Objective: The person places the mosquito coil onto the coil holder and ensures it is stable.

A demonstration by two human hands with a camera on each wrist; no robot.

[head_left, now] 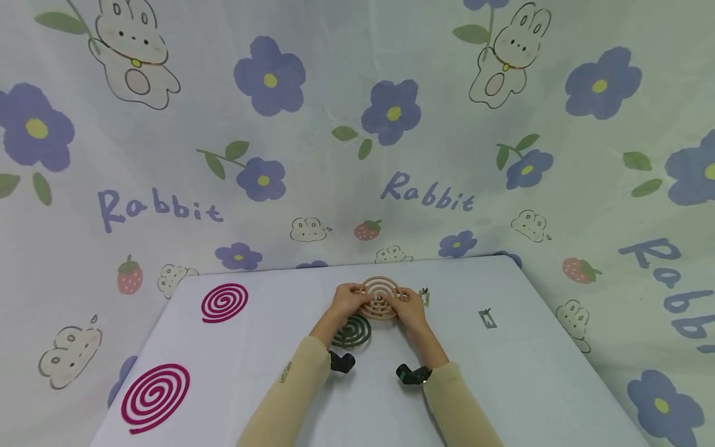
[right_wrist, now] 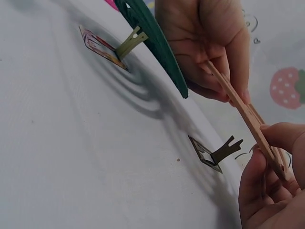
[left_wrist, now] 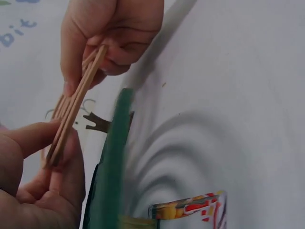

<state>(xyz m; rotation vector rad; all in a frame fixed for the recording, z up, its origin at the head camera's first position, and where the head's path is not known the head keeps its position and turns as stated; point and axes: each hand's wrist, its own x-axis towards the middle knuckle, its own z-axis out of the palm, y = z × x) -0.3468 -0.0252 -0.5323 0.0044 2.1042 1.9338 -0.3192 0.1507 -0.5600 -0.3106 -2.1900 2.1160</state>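
Observation:
Both hands hold a tan mosquito coil (head_left: 380,280) up over the far middle of the table. My left hand (head_left: 347,300) pinches its left side and my right hand (head_left: 409,307) its right side, thumbs toward its centre. Edge-on in the left wrist view, the tan coil (left_wrist: 78,107) shows thin layers slightly apart. Just below the left hand, a green mosquito coil (head_left: 353,331) sits raised on a small metal stand (right_wrist: 105,50) with a colourful printed base. Beyond the right hand, another metal stand (head_left: 424,297) has its forked prong bent up.
Two pink mosquito coils lie at the left, one far (head_left: 224,303) and one near (head_left: 156,397). A grey metal stand (head_left: 488,318) is at the right of the white table (head_left: 530,372). Patterned rabbit cloth (head_left: 335,155) hangs behind and beside the table.

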